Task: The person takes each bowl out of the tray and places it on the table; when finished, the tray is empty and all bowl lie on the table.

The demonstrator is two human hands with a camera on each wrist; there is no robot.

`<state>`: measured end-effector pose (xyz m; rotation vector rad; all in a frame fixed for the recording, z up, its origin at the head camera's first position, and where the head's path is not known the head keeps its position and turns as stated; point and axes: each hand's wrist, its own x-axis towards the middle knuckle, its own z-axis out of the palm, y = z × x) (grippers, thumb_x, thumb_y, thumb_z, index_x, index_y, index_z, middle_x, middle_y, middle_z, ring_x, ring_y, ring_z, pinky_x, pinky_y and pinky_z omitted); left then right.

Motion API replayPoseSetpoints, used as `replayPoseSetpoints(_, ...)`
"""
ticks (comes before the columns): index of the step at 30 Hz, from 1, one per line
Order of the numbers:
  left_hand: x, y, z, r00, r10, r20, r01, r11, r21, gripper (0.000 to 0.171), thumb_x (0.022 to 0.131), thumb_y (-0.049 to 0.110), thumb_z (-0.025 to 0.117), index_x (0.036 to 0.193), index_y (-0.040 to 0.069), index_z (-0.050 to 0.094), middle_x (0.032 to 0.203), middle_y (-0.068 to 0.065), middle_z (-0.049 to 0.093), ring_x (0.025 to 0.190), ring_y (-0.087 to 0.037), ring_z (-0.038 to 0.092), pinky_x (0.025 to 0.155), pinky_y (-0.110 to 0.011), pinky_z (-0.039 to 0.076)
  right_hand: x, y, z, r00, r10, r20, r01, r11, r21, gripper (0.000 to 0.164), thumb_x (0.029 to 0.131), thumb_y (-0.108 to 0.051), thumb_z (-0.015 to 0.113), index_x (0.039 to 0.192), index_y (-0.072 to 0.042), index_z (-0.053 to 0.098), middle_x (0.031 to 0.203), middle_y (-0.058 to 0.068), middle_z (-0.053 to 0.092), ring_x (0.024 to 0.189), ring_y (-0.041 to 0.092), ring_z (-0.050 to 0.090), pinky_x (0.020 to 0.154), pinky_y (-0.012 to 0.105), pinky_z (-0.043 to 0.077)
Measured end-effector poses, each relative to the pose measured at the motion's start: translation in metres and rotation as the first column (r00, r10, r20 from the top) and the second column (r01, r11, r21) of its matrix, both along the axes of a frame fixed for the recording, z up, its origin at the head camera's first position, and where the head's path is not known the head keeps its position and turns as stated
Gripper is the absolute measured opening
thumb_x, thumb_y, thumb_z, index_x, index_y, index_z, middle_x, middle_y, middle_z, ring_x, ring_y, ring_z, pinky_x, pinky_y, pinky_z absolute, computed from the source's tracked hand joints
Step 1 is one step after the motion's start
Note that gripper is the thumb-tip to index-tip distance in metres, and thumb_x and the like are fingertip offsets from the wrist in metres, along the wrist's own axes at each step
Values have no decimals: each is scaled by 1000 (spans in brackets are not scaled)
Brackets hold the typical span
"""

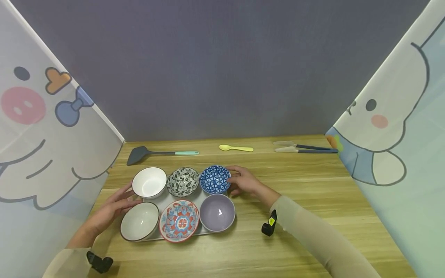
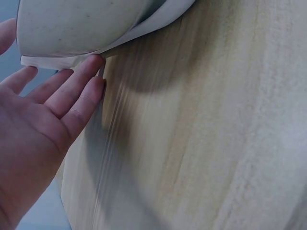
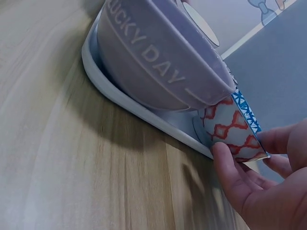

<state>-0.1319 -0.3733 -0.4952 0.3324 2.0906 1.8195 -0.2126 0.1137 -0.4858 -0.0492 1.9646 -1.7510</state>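
Observation:
A pale tray [image 1: 159, 200] carries two rows of bowls. My left hand [image 1: 112, 208] holds its left edge; in the left wrist view the fingertips [image 2: 93, 61] meet the rim beneath a white bowl [image 1: 140, 222]. Behind that stands another white bowl [image 1: 149, 182]. My right hand [image 1: 245, 180] holds the far right side, with fingers at the tray's edge and the thumb by the rim of a blue-patterned bowl [image 1: 214, 180]. A purple bowl [image 1: 217, 213], a red-and-blue patterned bowl [image 1: 179, 221] and a black-and-white leaf-patterned bowl [image 1: 183, 182] fill the other places.
Along the back of the wooden table [image 1: 299, 231] lie a dark spatula [image 1: 139, 154] with a mint handle, a yellow spoon [image 1: 236, 148] and dark-handled tongs [image 1: 306, 149]. A grey panel [image 1: 222, 77] closes off the back, and printed cartoon panels flank both sides.

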Motion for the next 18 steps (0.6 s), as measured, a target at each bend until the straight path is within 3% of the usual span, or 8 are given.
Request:
replayPoseSetpoints(6, -5, -4, 0, 1000, -7, 6, 7, 999, 50, 67, 108, 5, 40, 162, -3, 2, 136, 18, 56, 119, -14, 67, 98, -22, 52, 2, -3, 2, 997, -58, 41, 59, 998, -19, 63, 94, 1, 62, 154, -11, 46, 112, 25, 72, 76, 25, 73, 73, 47, 62)
replayPoseSetpoints(14, -8, -6, 4, 999, -7, 36, 8, 1000, -19, 68, 110, 13, 41, 163, -3, 2, 133, 20, 56, 120, -11, 66, 98, -21, 51, 4, -2, -1, 995, -80, 58, 83, 995, -57, 63, 95, 0, 63, 154, -12, 46, 117, 27, 70, 78, 24, 73, 77, 49, 61)
replayPoseSetpoints(16, -8, -7, 6, 999, -3, 42, 5, 999, -49, 68, 110, 15, 41, 162, -3, 2, 139, 13, 55, 120, -10, 66, 98, -21, 51, 4, -2, -1, 995, -83, 59, 86, 994, -66, 63, 95, -1, 63, 154, -12, 46, 118, 27, 70, 79, 24, 74, 77, 49, 61)
replayPoseSetpoints(18, -9, -6, 8, 999, -6, 40, 9, 997, -78, 69, 110, 15, 42, 162, -4, 2, 149, -6, 51, 119, -11, 66, 97, -21, 51, 5, -1, -1, 994, -90, 67, 95, 993, -75, 63, 95, -1, 63, 154, -12, 46, 117, 27, 70, 79, 24, 74, 77, 49, 61)
